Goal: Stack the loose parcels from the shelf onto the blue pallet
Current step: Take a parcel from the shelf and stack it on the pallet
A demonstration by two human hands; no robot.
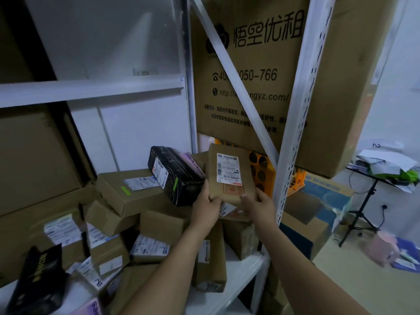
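Child: Parcels (109, 235) are lying in a heap on the left side of the shelf (241, 276). What is going on?

Helper: The person is picking one up. Just right of the black box (175, 176), the left hand (208, 200) is curling its grip round the bottom left corner of a brown parcel (229, 176). The right hand (256, 201) is gripping the bottom right corner.

Child: Is it sitting on the blue pallet?

Helper: No. It is tilting up over the heap, just left of the white post (295, 133). I am not seeing any blue pallet here.

Child: So which step is happening?

Helper: I am thinking it is the taking-off-the-shelf step.

Child: What is coming next?

Helper: I am guessing the parcel is needing a lift out toward the person, missing the post. Then it is needing a carry to the pallet. The black box is leaning right beside it, so it might be slipping.
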